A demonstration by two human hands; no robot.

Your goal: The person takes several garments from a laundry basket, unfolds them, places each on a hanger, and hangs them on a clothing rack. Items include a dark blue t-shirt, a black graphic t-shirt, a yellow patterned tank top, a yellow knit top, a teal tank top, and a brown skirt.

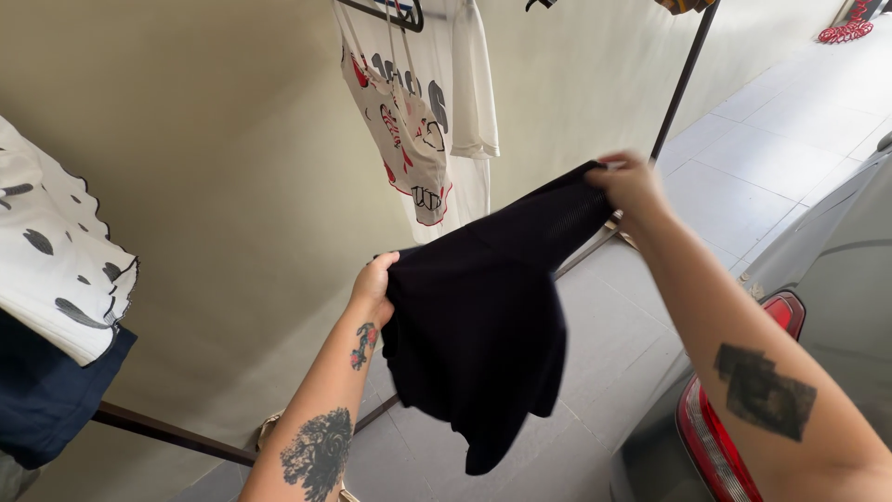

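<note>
Pale tiled floor (743, 177) runs along a beige wall, a car's rear (799, 372) at the near right. Left hand (373, 282) pinches one edge of a black garment (478, 316); right hand (627, 181) grips the other (raised higher), cloth hanging between. Beyond, a printed white shirt (423, 112) hangs from a rack (683, 79).

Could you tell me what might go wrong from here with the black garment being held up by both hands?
The black garment is pinched only at its top edge by the left hand and right hand; a slipped grip could drop it onto the tiled floor. Its hanging hem might also brush the car close beside it.
</note>
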